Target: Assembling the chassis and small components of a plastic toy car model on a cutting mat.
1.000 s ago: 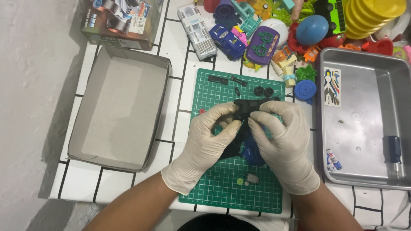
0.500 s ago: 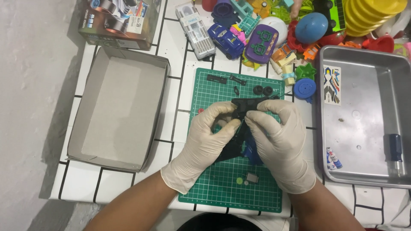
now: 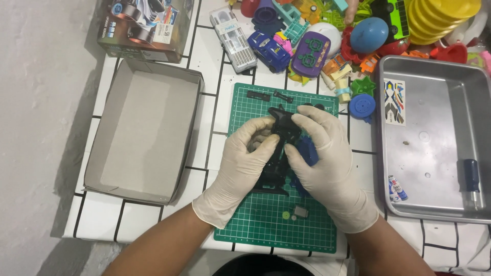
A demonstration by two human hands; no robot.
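Both of my hands wear pale latex gloves and meet over a green cutting mat. My left hand and my right hand both grip a black toy car chassis held just above the mat. A blue plastic part shows under my right palm. Small black parts lie at the mat's far edge. A small grey piece and a tiny green piece rest near the mat's front.
An open grey cardboard box lies left of the mat. A metal tray at the right holds a screwdriver and a sticker sheet. Several colourful toys crowd the back. The tiled table ends at the left.
My hands have shifted slightly on the black chassis, fingers working at its far end. Nothing else has moved.
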